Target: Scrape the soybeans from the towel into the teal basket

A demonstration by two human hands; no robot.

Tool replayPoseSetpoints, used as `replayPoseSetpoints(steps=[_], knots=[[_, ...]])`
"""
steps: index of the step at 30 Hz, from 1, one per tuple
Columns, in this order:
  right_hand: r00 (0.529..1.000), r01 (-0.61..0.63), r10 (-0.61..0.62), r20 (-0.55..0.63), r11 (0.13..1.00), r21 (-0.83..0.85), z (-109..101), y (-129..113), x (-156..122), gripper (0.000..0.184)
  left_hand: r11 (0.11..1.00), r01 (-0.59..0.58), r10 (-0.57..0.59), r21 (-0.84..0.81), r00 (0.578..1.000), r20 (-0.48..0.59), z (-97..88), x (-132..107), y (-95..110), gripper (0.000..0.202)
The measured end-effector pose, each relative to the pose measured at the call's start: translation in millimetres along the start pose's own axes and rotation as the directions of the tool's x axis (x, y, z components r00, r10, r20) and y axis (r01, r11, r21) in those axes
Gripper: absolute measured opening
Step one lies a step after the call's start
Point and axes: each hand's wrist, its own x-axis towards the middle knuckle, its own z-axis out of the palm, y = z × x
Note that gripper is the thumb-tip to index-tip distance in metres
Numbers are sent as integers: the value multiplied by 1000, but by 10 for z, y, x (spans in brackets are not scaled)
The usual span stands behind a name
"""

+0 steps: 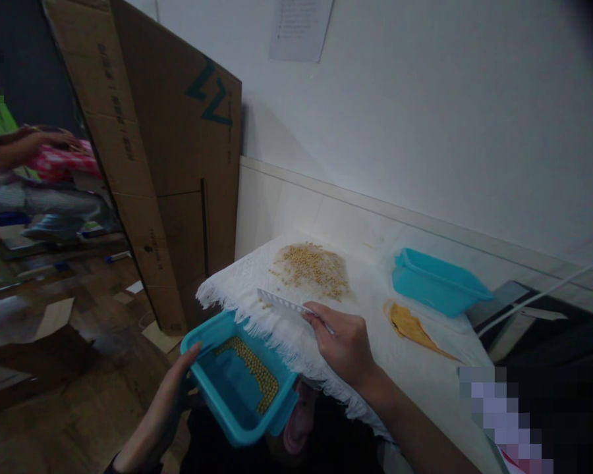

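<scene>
My left hand grips the left rim of a blue plastic bin, its thumb over the edge. The bin is tilted just below the table's front edge, and soybeans lie along its far and right sides. My right hand pinches the end of a thin white strip with a row of holes; its exact kind is unclear. The strip stands on edge over a fringed white cloth, with a few beans beside it. Farther back on the cloth, a pile of soybeans is spread out.
A second blue bin stands at the table's right, behind a yellow cloth. A tall cardboard box rises at the left. Beyond it another person sits. A dark object with a white cable is at the right.
</scene>
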Motion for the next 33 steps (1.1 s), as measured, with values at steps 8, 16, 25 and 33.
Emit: replayPoseSetpoints(steps=[8,16,25,33], knots=[[999,45,-46,-9,998,-35,149,-28,70,20,1000,29,-29,-12,999,-30,-18,56,-27,88],[998,65,-65,6,997,40,112,-56,8,20,1000,28,-27,4,999,-28,-29,70,-40,88],[999,-6,-1,32,980,197,-89,-195,-6,15,1000,13,-13,0,1000,-12,-16,37,-21,89],[969,-247,238,-72,953,-177,-6,321,293,19,999,44,-44,-8,999,-18,-4,37,-6,87]])
